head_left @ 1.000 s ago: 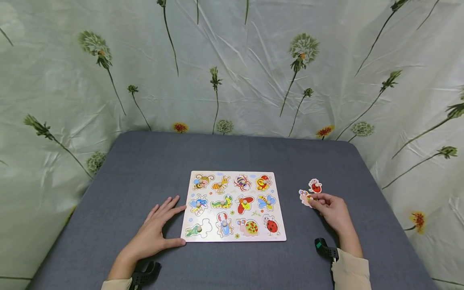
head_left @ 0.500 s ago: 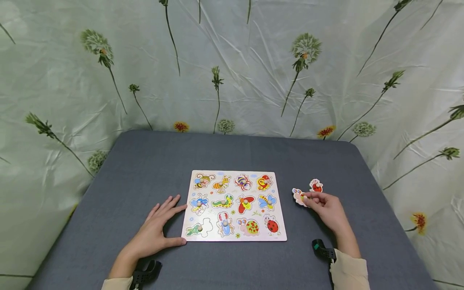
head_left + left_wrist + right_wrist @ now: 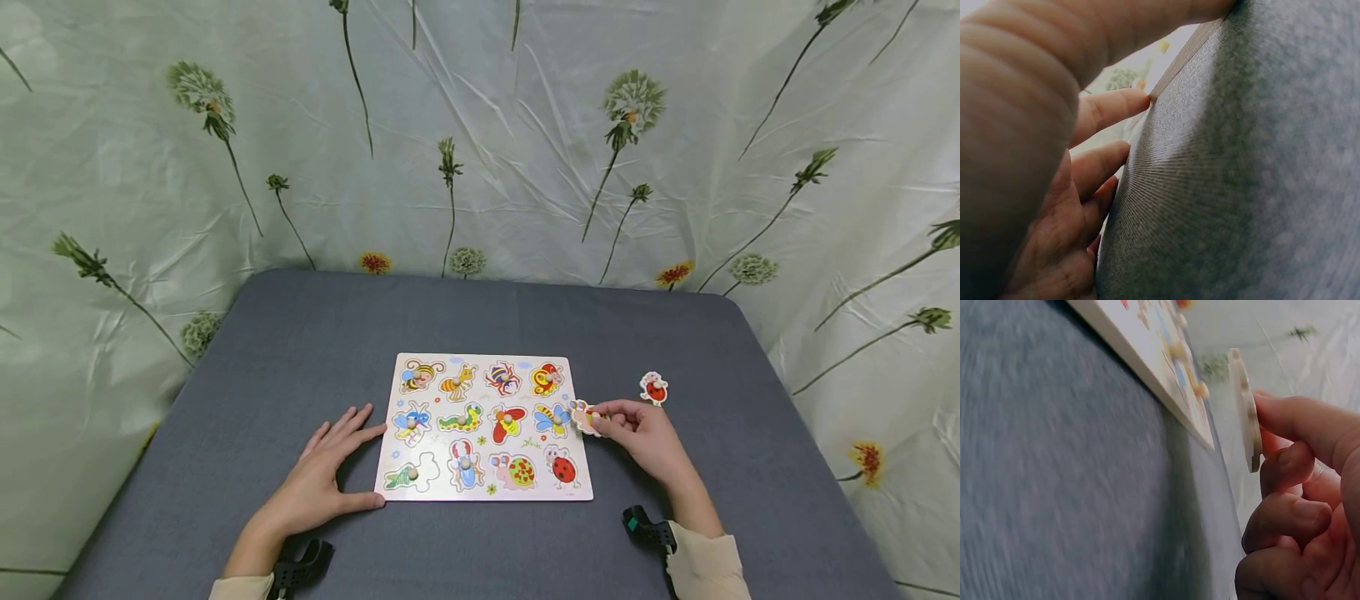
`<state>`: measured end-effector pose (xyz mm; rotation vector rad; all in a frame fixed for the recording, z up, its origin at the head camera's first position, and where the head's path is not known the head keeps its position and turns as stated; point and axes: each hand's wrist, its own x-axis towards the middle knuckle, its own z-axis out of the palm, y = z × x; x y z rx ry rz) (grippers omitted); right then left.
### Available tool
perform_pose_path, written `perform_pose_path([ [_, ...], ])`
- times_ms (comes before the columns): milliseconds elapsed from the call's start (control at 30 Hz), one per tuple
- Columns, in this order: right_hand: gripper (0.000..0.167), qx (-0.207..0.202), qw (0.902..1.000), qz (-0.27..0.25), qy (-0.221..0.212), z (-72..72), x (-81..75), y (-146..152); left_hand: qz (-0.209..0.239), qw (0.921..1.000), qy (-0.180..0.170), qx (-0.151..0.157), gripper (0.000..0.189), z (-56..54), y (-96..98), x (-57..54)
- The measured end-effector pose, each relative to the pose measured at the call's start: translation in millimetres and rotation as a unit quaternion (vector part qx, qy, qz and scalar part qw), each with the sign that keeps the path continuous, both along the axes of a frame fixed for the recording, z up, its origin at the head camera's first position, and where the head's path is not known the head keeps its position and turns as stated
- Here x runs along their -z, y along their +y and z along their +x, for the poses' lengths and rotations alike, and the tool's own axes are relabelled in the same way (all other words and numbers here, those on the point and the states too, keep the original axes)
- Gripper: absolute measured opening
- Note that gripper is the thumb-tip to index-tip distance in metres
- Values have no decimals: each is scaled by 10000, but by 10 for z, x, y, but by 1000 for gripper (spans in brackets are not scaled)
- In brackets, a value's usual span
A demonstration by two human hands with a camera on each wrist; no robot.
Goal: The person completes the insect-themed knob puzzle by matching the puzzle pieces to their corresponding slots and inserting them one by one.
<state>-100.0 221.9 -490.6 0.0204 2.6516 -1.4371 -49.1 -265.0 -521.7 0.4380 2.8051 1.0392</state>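
A wooden peg puzzle board (image 3: 468, 491) with printed insects lies on the table. My left hand (image 3: 318, 483) is spread flat beside it, with thumb and index fingertip against its left edge. Between thumb and fingers, my right hand (image 3: 648, 437) pinches a pink snail puzzle piece (image 3: 582, 417) at the board's right edge. In the right wrist view the snail piece (image 3: 1246, 412) is seen edge-on, raised off the table, and the other fingers are curled below. A ladybug puzzle piece (image 3: 654, 388) with a knob lies on the table beyond the right hand.
Knobbed insect pieces such as a caterpillar (image 3: 460, 417) and a stag beetle (image 3: 466, 464) sit in the board. The snail picture (image 3: 514, 471) and ladybug picture (image 3: 562, 467) at lower right show no knobs. A grey cloth covers the table (image 3: 480, 317); a flowered curtain (image 3: 525, 125) hangs behind.
My right hand has moved left with the snail piece, from beside the ladybug piece to the board's right edge. The left hand has stayed where it was.
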Motion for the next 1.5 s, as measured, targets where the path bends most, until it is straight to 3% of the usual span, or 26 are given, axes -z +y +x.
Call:
perform_pose_path([
  [233, 24, -451, 9983, -369, -61, 32, -11, -193, -17, 10000, -27, -9, 101, 4, -2, 3],
  [700, 18, -1115, 9919, -554, -258, 219, 28, -545, 21, 10000, 15, -4, 101, 16, 0, 30],
  [933, 17, -1116, 9924, -322, -399, 288, 63, -676, 94, 9999, 28, 45, 101, 8, -10, 48],
  [1200, 11, -1333, 9910, -125, -40, 305, 62, -817, 93, 9999, 96, 66, 102, -51, -10, 5],
  [1500, 8, -1362, 9907, -23, -58, 406, 104, -944, 171, 9998, 57, 50, 100, 0, -17, 31],
])
